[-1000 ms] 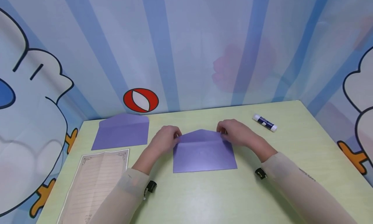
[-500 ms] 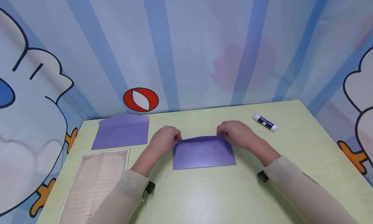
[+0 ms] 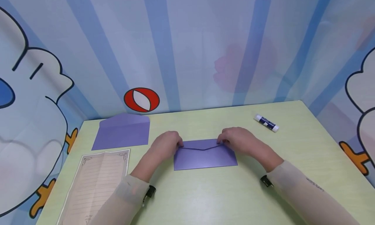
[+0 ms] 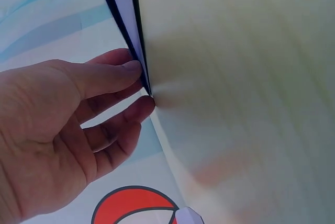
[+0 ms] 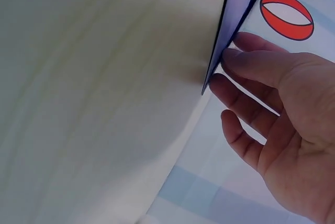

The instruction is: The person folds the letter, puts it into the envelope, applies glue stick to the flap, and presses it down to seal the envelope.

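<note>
A purple envelope (image 3: 205, 160) lies in the middle of the table, its pointed flap (image 3: 202, 144) folded over toward the person. At the flap's left end my left hand (image 3: 165, 146) pinches the paper between thumb and fingers. The right hand (image 3: 239, 141) pinches the opposite end the same way. Seen from the left wrist, the thumb (image 4: 112, 76) presses one side of the envelope's edge while other fingers curl near its corner. In the right wrist view a narrow gap shows between the flap and the envelope's body (image 5: 238, 9).
A second purple envelope (image 3: 121, 135) with its flap up lies at the back left. Lined, bordered letter paper (image 3: 96, 182) lies in front of it. A glue stick (image 3: 266, 123) rests at the back right. Behind the table (image 3: 205, 199) hangs a printed curtain.
The flap, which pointed up and away a second ago, has been folded down onto the envelope's front. Both hands moved slightly toward the person with it.
</note>
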The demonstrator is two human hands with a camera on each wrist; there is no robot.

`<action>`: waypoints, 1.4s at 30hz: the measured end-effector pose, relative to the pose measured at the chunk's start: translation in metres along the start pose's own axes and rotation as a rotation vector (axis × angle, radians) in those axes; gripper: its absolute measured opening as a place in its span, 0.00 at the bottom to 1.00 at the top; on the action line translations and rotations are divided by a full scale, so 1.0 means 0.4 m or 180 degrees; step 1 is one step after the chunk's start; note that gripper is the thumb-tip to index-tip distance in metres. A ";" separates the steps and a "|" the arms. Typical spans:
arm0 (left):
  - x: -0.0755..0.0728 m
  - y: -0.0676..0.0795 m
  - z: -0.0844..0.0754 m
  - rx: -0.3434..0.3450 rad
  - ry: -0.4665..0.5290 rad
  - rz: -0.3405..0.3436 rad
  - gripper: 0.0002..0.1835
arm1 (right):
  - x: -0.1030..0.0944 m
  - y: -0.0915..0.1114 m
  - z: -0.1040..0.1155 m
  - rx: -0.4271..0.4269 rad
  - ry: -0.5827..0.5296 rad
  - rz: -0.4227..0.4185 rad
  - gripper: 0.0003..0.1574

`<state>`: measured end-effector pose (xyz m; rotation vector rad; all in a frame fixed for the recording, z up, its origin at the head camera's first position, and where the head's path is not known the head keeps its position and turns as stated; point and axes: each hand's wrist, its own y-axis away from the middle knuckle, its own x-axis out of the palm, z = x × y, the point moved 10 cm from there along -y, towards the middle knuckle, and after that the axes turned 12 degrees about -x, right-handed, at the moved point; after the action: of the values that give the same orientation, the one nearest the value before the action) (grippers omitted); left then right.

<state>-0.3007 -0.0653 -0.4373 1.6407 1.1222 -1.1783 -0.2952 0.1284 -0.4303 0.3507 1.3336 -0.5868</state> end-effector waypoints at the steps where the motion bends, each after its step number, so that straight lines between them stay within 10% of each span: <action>1: 0.000 0.002 -0.003 0.0018 -0.0039 -0.0013 0.12 | 0.001 0.001 0.001 0.0008 0.0010 0.0020 0.13; 10: 0.006 0.028 -0.049 0.0299 -0.0689 -0.0236 0.02 | 0.006 -0.009 0.033 -0.0194 0.0256 0.0207 0.14; 42: 0.032 0.024 -0.109 0.0331 -0.0774 -0.0079 0.11 | 0.051 -0.062 0.125 -0.0408 0.0311 0.0468 0.27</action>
<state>-0.2787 -0.0245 -0.4382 1.5146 0.9430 -1.4303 -0.2670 0.0766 -0.4373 0.3726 1.4183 -0.3633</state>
